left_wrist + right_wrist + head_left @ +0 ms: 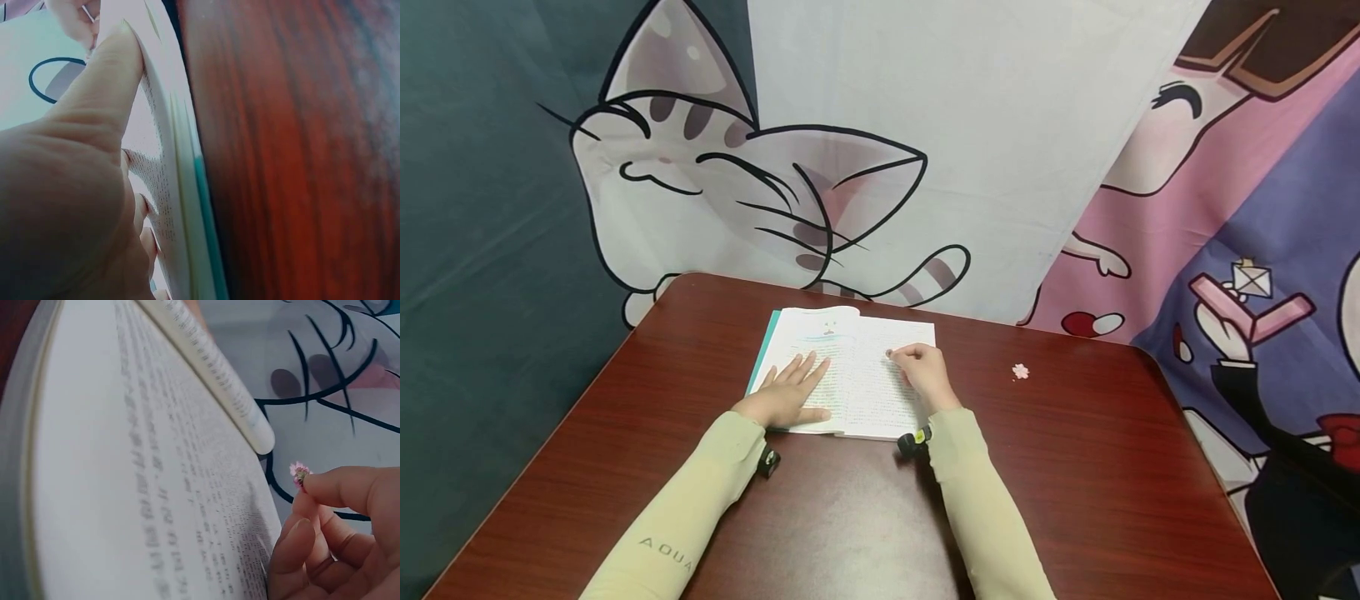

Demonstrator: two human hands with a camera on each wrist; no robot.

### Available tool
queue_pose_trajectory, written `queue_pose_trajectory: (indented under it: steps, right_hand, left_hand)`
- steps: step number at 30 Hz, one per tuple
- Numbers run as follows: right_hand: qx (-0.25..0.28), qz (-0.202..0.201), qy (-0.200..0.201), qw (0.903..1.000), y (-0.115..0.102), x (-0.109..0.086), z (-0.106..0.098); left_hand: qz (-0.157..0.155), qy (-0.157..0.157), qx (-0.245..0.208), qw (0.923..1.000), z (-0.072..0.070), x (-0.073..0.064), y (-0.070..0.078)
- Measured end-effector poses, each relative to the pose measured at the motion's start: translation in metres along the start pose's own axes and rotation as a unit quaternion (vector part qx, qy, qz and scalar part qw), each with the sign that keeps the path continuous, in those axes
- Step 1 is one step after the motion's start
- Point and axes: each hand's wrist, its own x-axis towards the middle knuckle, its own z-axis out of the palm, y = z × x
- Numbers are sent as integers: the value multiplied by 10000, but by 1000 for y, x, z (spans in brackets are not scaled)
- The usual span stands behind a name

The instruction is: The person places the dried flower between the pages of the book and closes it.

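An open book (891, 400) with printed pages and a teal cover lies near the far side of the table. Flat on its left page rests my left hand (784, 396), fingers spread; its thumb (103, 87) lies along the lower part of the page in the left wrist view. Over the right page, my right hand (925, 372) pinches a small pink flower (300, 474) between thumb and finger. In the head view only a dark speck of that flower shows at the fingertips. The other right-hand fingers are curled in.
A pale pink flower (1020, 371) lies on the brown table (1075, 467) to the right of the book. Behind the table hangs a cloth (1015, 150) printed with cartoon figures. A dark object (1300, 508) stands beyond the table's right edge.
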Motion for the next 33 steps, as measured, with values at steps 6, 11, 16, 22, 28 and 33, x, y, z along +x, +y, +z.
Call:
queue_pose_trajectory:
  steps: [6, 11, 16, 22, 28, 33]
  right_hand:
    - [-551, 170, -11, 9983, -4, 4, 6]
    - [-1431, 4, 63, 9897, -7, 3, 9]
    - [-2214, -256, 213, 9746, -8, 2, 12]
    - [-2428, -279, 335, 9691, -7, 3, 15]
    - [-2398, -222, 383, 9698, -6, 5, 15]
    - [-2098, -158, 317, 9771, -4, 3, 13]
  left_hand:
    - [7, -30, -23, 10000, 0, -1, 0]
    - [64, -5, -51, 10000, 4, 1, -5]
    - [44, 21, -35, 10000, 11, 7, -12]
    - [22, -7, -37, 10000, 13, 11, -15]
    - [-10, -44, 15, 10000, 5, 6, -7]
    - [24, 41, -13, 10000, 9, 7, -10]
